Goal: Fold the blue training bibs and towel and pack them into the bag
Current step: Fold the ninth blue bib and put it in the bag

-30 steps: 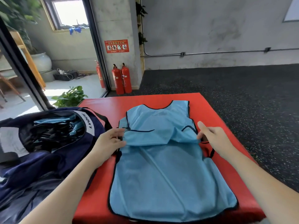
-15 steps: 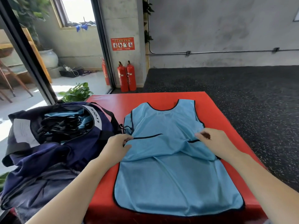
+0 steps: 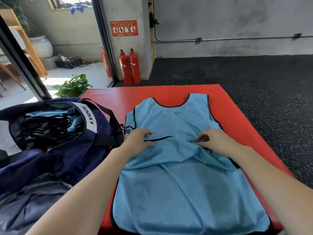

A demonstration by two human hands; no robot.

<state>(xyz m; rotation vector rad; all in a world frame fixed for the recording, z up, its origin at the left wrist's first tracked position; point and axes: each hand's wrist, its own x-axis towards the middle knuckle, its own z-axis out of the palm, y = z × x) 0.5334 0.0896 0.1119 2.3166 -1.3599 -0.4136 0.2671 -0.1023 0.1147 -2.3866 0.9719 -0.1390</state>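
Head view. One light-blue training bib [image 3: 177, 175] lies flat on the red mat [image 3: 237, 106], its long axis running away from the person, with the neckline at the far end and the hem at the near edge of the mat. Both hands rest at mid-length of the bib, where the cloth is bunched into a cross-wise ridge. The left hand [image 3: 138, 139] sits at the bib's left side, fingers curled onto the fabric beside a black trim line; the right hand [image 3: 214, 139] sits right of centre, fingertips pinching a small gather of cloth. Each grip thus appears closed on the bib, though how much cloth the left hand's fingers actually hold cannot be told. The far half of the bib lies straight ahead of both hands and the near half lies under the forearms, so a fold across the long axis seems the move in hand. The navy duffel bag [image 3: 71, 150] stands open just beside the bib on the left, nearer the left hand, with more blue bibs [image 3: 49, 114] visible inside; their number cannot be counted.

Count: one bib on the mat, one bag, two hands, no towel in view. Three red fire extinguishers [image 3: 129, 67] stand by the far wall.
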